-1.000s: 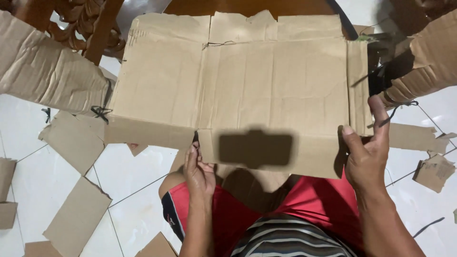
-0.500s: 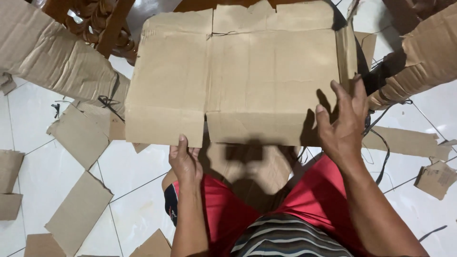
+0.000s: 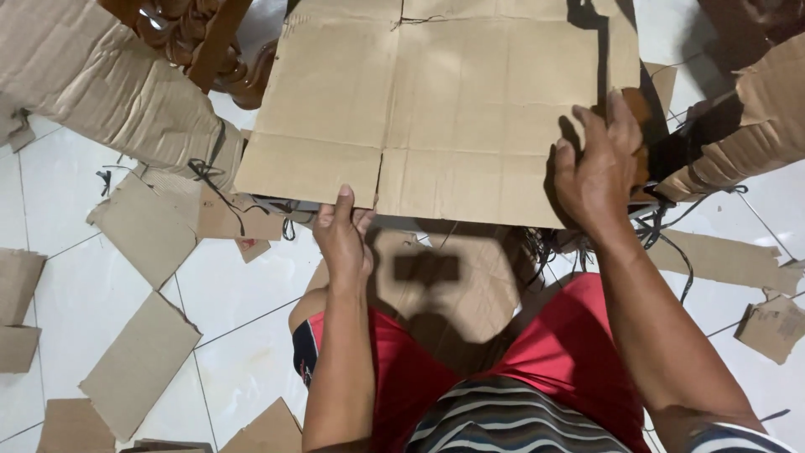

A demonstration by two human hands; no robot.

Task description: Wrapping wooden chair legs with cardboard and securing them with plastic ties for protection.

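A large flattened brown cardboard box (image 3: 453,101) is held out flat in front of me, above my lap. My left hand (image 3: 344,235) pinches its near edge beside the slit between two flaps. My right hand (image 3: 597,172) lies on the sheet's right near corner, fingers spread over the top and curled at the edge. Another cardboard piece (image 3: 444,294) rests on my knees under the sheet, with a dark rectangular shadow on it.
Torn cardboard scraps (image 3: 138,365) lie scattered over the white tiled floor. A crumpled cardboard bundle (image 3: 109,92) tied with black strap sits at the upper left, another (image 3: 738,126) at the upper right. Carved wooden furniture legs (image 3: 210,42) stand behind. Black straps (image 3: 671,243) trail right.
The big sheet has moved away from me and upward in view. My right hand shifted from the right side edge onto the sheet's near right corner. My left hand followed the near edge.
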